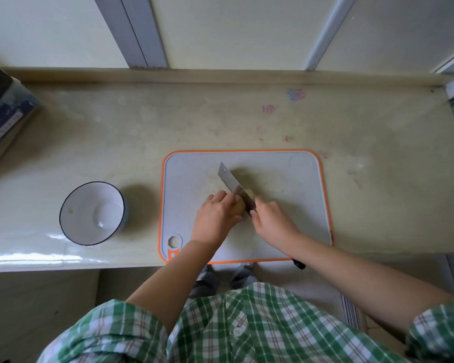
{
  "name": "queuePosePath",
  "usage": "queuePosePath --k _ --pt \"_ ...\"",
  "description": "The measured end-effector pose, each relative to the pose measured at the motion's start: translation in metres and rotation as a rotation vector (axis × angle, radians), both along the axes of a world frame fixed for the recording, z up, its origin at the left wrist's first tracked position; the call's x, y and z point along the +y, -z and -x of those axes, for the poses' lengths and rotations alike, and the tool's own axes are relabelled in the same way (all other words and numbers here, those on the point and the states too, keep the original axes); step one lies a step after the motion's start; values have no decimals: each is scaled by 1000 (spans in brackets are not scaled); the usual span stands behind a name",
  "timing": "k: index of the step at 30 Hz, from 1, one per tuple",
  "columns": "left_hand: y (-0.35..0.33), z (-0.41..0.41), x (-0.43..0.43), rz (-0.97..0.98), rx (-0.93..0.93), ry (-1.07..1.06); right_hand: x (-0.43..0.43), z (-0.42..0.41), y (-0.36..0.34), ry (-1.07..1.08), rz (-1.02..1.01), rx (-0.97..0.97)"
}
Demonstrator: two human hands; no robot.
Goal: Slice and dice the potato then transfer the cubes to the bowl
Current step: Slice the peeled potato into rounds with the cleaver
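**Head view.** I locate the tan, oval potato on the near half of the grey plastic cutting board with the orange rim.

- The left hand curls over the potato's left end and holds it down on the board.
- The right hand is closed round the handle of the broad steel knife. The handle itself is almost wholly hidden.
- The blade stands across the potato's right end, and a pale cut piece shows just right of it.
- The round white bowl with the dark rim stands left of the board, apart from it. A small pale scrap lies inside.

**Handling, as I judge it.**

- The potato is firm, fairly light and rounded, so it is likely to roll until a flat cut face rests on the board.
- Cut faces will probably be wet and slippery.
- I would hold the uncut end with fingertips tucked, back from the blade.
- The cubes will be small and loose. I would gather them against the flat of the blade for the move leftward off the board.
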State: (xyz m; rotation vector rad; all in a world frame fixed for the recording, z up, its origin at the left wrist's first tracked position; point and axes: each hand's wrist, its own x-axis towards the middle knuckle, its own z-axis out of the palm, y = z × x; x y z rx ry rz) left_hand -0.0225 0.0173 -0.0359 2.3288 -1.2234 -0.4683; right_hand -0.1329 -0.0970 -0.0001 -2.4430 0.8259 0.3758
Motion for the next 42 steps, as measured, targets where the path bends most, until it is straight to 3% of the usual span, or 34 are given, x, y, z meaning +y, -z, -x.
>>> queuePosePath --k 11,26,42 --pt "0 0 1 11 6 5 -19 1 -14 10 21 -60" --pt "2 -1 2 26 7 29 -15 18 -40 -56 -6 34" --pt "2 -2 2 5 7 36 3 16 6 16 1 -20"
